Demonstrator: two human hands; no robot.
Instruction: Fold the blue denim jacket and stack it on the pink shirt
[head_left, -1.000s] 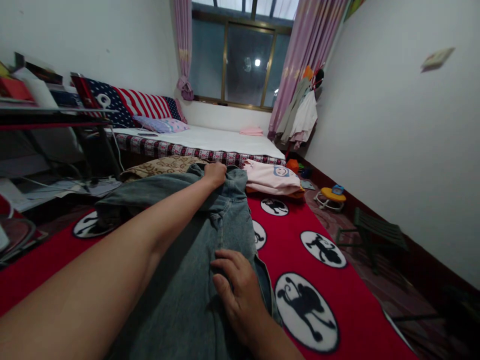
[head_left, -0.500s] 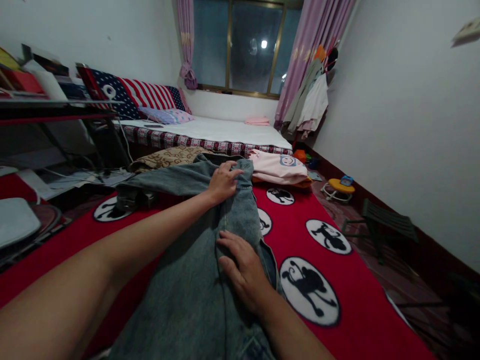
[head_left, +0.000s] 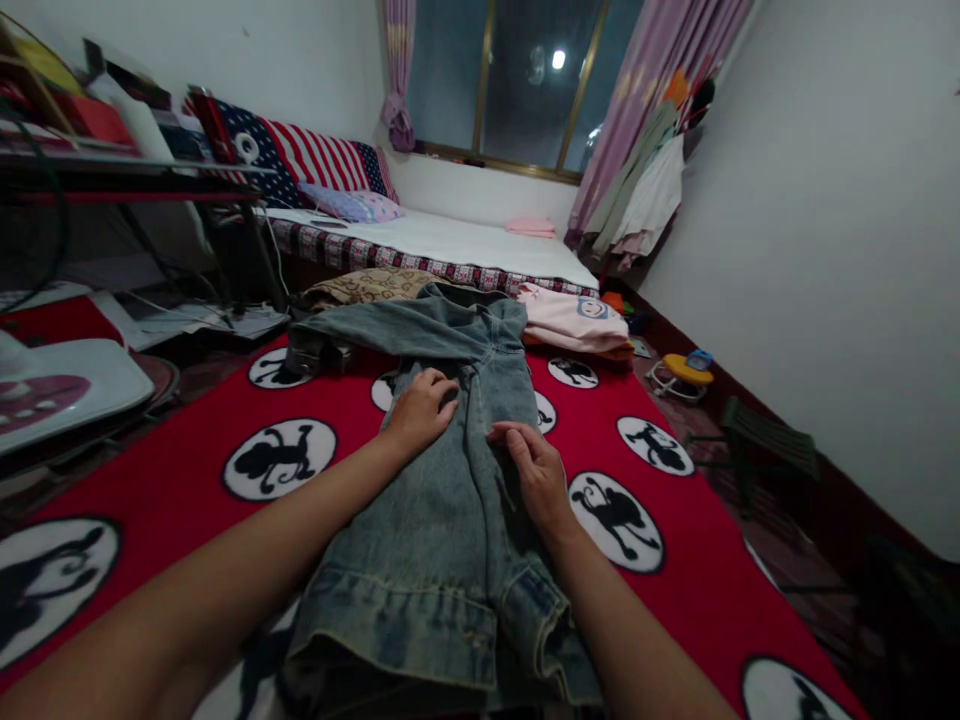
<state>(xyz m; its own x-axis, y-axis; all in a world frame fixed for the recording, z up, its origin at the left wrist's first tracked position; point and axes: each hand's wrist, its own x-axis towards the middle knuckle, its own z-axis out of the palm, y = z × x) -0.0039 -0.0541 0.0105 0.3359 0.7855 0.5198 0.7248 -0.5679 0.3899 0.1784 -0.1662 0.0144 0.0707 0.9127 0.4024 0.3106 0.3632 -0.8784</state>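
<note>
Down on the red blanket (head_left: 637, 590) with its white monkey circles lies a denim jacket (head_left: 450, 520), spread lengthwise from the near edge toward the far side, one sleeve stretched out to the left. Both hands rest on its middle. Left hand (head_left: 421, 408) lies flat on the cloth, fingers loosely together and slightly curled, gripping nothing — just pressing the denim on the left side of the front. Right hand (head_left: 531, 472) sits a little nearer, just beside the other, palm down with fingers bent, their tips touching a fold at the jacket's centre; whether it pinches the fabric cannot be told. Beyond the jacket's far end, a pink folded garment (head_left: 574, 318) lies to the right and a brown patterned cloth (head_left: 367, 285) to the left — both near the bed (head_left: 450, 245). A small yellow toy (head_left: 679, 372) stands on the floor at the right.
</note>
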